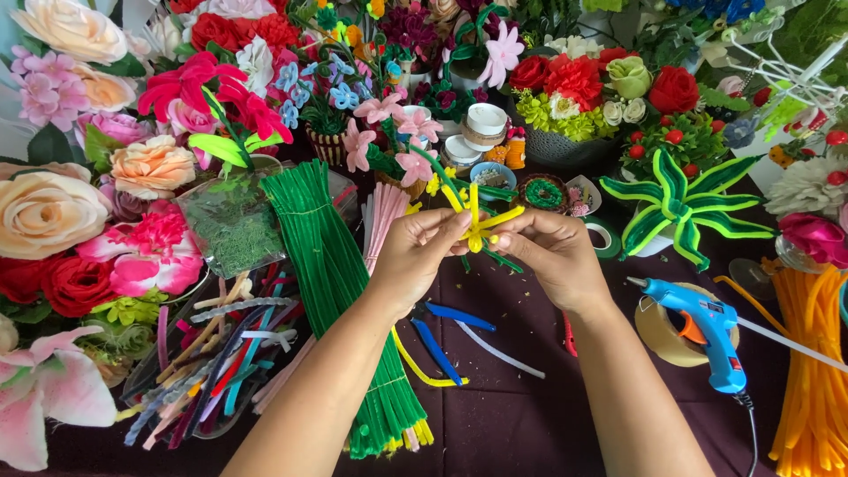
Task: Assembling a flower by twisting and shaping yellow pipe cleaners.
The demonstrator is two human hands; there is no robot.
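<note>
Yellow pipe-cleaner petals fan out from a small flower (478, 228) on a green stem, pinched from both sides above the dark purple table (521, 415). The left hand (415, 256) holds it with fingertips closed narrow on the petals' left side; the right hand (549, 256) grips it the same way from the right, thumb and forefinger shut on the centre. Both hands touch the flower and nearly meet.

Taking the flower as the mark: just left of it and lower lies a thick green bundle (340, 291) of pipe cleaners, tied with thread, running toward the near edge. Beside that bundle stands a clear bag (231, 225) holding green shreds. Further left and lower, a clear tub (208, 358) holds loose pipe cleaners in mixed colours, some spilling over its rim. Below the flower, between the forearms, lie blue, white and yellow pieces (442, 340) on the cloth.

Right of the flower and lower, a blue glue gun (707, 331) rests on a tape roll (667, 331). Past it, at the far right, lies an orange bundle (808, 371). Up and right of the flower sits a green-and-yellow striped star shape (680, 208). Behind the flower, small round pots (481, 132) stand together, their contents too small to tell. A grey bowl (574, 146) behind them carries red and green blooms. Big fabric roses (49, 212) crowd the far left.
</note>
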